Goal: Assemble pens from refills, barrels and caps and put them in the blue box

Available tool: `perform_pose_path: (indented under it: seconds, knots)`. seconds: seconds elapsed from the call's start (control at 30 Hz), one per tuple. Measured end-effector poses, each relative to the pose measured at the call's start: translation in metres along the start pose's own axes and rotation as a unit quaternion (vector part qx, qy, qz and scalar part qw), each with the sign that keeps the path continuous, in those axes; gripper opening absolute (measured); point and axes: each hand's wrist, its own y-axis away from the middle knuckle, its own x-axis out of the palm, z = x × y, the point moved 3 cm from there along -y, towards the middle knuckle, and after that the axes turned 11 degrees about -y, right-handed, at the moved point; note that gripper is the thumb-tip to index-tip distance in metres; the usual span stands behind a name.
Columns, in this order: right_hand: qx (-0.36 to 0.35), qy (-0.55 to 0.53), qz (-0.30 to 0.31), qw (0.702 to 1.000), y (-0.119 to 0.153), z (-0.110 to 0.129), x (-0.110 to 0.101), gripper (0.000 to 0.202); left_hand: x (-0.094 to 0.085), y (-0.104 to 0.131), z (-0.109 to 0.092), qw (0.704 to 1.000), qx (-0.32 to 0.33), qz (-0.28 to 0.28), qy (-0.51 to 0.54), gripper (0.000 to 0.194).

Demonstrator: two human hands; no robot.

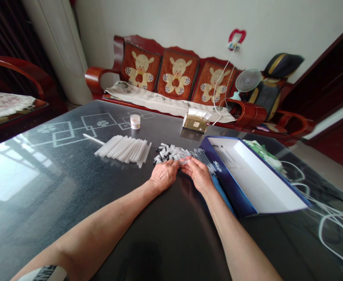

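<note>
My left hand point(165, 174) and my right hand point(197, 172) meet over the dark table, fingers closed around a small whitish piece point(184, 162) between them. Just beyond them lies a pile of short white and black pieces point(171, 151). To the left, many translucent white tubes point(124, 149) lie side by side, with one point(93, 139) sticking out at the far left. Thin clear rods with dark tips point(203, 157) lie right of the pile, beside the blue box. My fingers partly hide the held piece.
An open blue box with a white inside point(259, 175) holds a few thin rods at its far end. A small cup point(135, 121) and a tissue box point(195, 121) stand farther back. White cables point(326, 234) and a green-white bag point(263, 155) lie right. Behind is a wooden sofa point(94, 80).
</note>
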Motion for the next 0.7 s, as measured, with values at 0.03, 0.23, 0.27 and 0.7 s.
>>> perform_pose_path:
  seconds: [0.03, 0.23, 0.27, 0.7]
  knots:
    - [0.000, 0.007, 0.004, 1.000, 0.000, 0.000, -0.001, 0.035, 0.000, 0.000, 0.000, 1.000, 0.002, -0.001, 0.000, 0.031]
    - [-0.075, 0.250, 0.030, 0.965, -0.004, 0.015, -0.013, 0.022, 0.002, -0.003, 0.001, 0.998, 0.021, -0.051, -0.027, 0.034]
    - [-0.101, 0.322, 0.036, 0.941, -0.003, 0.020, -0.013, 0.018, 0.002, -0.003, 0.001, 0.997, 0.029, -0.065, -0.032, 0.033]
    - [-0.183, 0.686, -0.056, 0.702, -0.014, 0.153, -0.085, 0.021, -0.014, 0.000, -0.002, 0.969, 0.090, -0.225, 0.044, 0.045]
